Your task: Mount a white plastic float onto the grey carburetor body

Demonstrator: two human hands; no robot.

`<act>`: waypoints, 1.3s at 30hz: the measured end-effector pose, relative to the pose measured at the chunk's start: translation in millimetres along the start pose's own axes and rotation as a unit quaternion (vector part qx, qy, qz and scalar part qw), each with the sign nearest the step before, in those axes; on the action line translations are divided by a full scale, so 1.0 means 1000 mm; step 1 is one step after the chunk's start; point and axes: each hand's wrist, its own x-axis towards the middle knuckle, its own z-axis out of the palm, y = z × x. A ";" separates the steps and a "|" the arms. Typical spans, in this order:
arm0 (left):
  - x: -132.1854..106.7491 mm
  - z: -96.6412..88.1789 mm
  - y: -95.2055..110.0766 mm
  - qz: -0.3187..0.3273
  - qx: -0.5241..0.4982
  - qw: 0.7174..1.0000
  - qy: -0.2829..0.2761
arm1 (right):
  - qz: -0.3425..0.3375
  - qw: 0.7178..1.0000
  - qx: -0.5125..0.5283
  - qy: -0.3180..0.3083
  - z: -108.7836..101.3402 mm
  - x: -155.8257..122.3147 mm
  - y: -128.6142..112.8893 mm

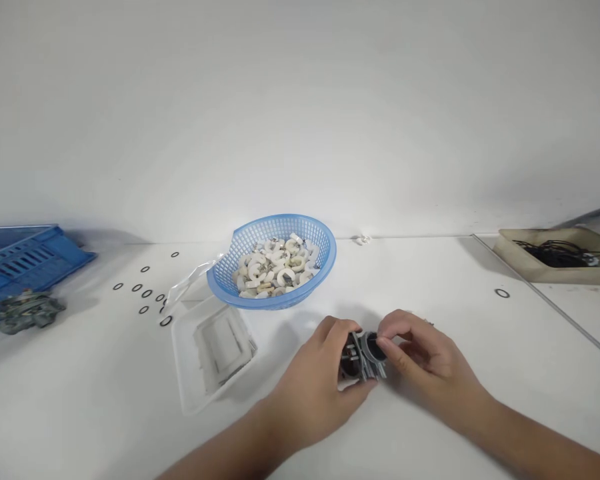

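My left hand (325, 380) is wrapped round a small grey metal casting (364, 363), which looks like a carburetor body, and holds it low over the white table. A round dark bore in the casting faces my right hand (427, 357). The thumb and forefinger of that hand are pinched together at the bore's rim. Whatever lies between those fingertips, if anything, is too small or hidden to make out. Part of the casting is covered by my left fingers.
Behind my hands stands a blue mesh basket (273, 303) of white C-shaped pieces. A white tray (183, 373) lies left of it, near scattered black rings (147, 293). Far left are a blue crate (55, 243) and another metal casting (30, 311); a cream bin (545, 273) of black parts is right.
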 end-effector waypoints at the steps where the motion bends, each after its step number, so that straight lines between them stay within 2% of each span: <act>1: 0.000 -0.001 -0.001 0.000 0.002 1.000 0.002 | 0.004 1.000 -0.001 -0.001 -0.001 0.000 0.001; 6: 0.004 -0.004 -0.008 -0.005 0.021 0.999 0.028 | 0.029 0.999 -0.017 -0.001 -0.003 0.003 0.003; 13: 0.007 -0.007 -0.015 0.066 0.098 0.990 0.072 | 0.061 0.995 -0.060 0.054 -0.003 0.003 -0.001; 17: 0.005 -0.005 -0.014 0.105 0.121 0.982 0.098 | 0.060 0.991 -0.070 0.096 -0.006 0.004 -0.002; 21: 0.003 -0.001 -0.012 0.110 0.135 0.979 0.106 | 0.026 0.995 -0.048 0.080 -0.005 0.001 -0.001; 26: 0.002 0.003 -0.008 0.090 0.140 0.982 0.094 | -0.031 0.999 -0.020 0.002 -0.001 -0.003 0.004; 32: 0.002 -0.005 -0.003 0.069 0.143 0.987 0.037 | 0.028 0.998 -0.020 -0.058 -0.002 0.000 0.005; 39: -0.002 -0.013 0.002 0.022 0.147 0.988 -0.028 | 0.029 0.997 -0.033 -0.068 -0.004 0.003 0.006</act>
